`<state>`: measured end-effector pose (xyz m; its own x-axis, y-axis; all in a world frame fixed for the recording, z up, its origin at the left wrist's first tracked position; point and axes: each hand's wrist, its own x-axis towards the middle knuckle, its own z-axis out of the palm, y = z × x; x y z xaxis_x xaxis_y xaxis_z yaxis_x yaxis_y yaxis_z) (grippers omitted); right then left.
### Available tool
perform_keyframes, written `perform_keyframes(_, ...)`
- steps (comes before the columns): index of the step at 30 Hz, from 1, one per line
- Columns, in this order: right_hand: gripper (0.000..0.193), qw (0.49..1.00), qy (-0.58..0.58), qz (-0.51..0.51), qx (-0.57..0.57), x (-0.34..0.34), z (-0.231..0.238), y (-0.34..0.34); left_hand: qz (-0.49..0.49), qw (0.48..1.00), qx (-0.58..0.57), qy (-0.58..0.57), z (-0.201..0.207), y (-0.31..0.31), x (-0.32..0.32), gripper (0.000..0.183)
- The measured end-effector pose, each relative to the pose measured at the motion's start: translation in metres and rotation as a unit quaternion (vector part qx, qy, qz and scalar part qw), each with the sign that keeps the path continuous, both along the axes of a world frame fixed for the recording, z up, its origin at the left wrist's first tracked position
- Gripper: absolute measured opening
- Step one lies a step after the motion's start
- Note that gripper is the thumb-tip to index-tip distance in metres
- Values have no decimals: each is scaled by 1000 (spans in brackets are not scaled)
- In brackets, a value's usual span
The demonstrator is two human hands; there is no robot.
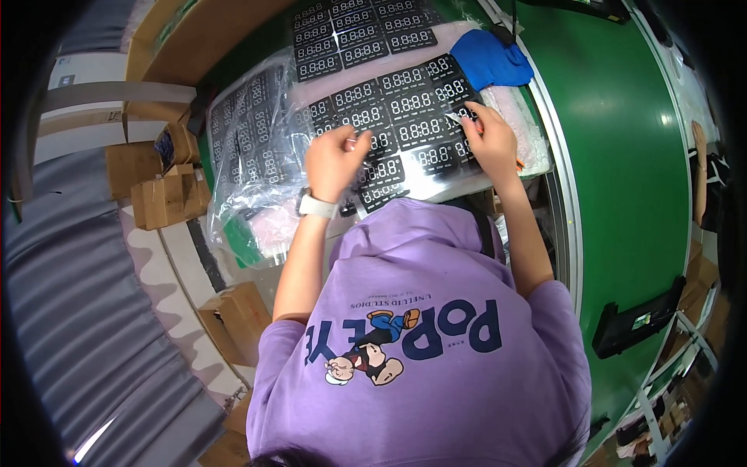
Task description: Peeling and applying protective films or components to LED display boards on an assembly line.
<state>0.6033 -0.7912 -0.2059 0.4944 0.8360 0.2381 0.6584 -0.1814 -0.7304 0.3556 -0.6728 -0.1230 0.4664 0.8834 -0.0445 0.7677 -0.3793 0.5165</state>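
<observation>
Sheets of black display panels (420, 128) with white segment digits lie on a pink foam-like pad (510, 117) in front of me. My left hand (334, 159), with a white band at its wrist, is over the near left panels. Its fingers are pinched together, with a small pale bit at the tips too small to name. Over the right side of the sheet, my right hand (493, 144) is curled with thumb and fingers close together. A small whitish sliver (454, 117) shows beside its fingertips, and an orange tip (520, 164) sticks out below the hand.
More panels lie under clear plastic (249, 140) at the left. A further panel stack (362, 35) is at the back. A blue cloth (490, 61) rests at the back right, beside a metal rail and a green surface (622, 156). Cardboard boxes (171, 198) stand left.
</observation>
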Motion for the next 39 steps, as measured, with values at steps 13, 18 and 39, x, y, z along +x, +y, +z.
perform_keyframes(13,19,992,-78,-68,-66,-27,-17,-32,-233,971,48,0,-65,-37,87,15)
perform_keyframes(18,21,994,-92,-32,-54,-27,-13,-33,-232,972,47,12,-59,-42,88,19)
perform_keyframes(39,21,997,-58,-30,-46,-27,-12,-32,-240,963,96,-79,-68,-44,81,7)
